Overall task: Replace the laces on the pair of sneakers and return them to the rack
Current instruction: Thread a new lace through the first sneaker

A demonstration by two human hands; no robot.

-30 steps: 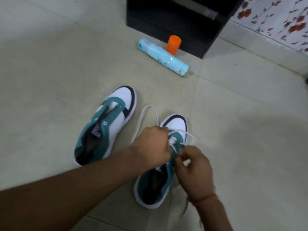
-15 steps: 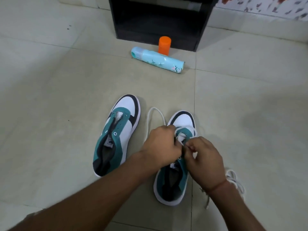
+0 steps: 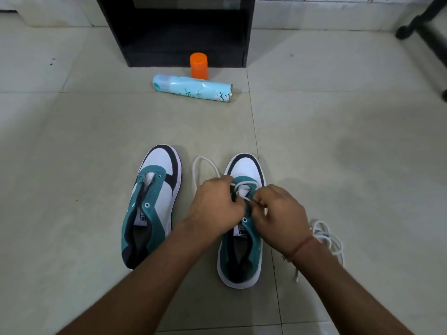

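Two teal, white and black sneakers stand side by side on the tiled floor. The left sneaker (image 3: 152,204) has no lace, its eyelets bare. Over the right sneaker (image 3: 244,247) both my hands meet at the front eyelets. My left hand (image 3: 214,206) holds the shoe's left eyelet flap and the white lace (image 3: 203,165), whose loop trails onto the floor between the shoes. My right hand (image 3: 278,213) pinches the lace end at the eyelets. Another white lace (image 3: 324,240) lies bunched on the floor by my right wrist.
A black shoe rack (image 3: 176,27) stands at the far middle. In front of it are an upright orange cap (image 3: 198,65) and a light-blue spray can (image 3: 193,88) lying on its side. A black furniture leg (image 3: 425,32) shows at the top right.
The view has swung so the rack sits straight ahead. My hands have stayed at the right sneaker's front eyelets, drawing closer together on the lace.
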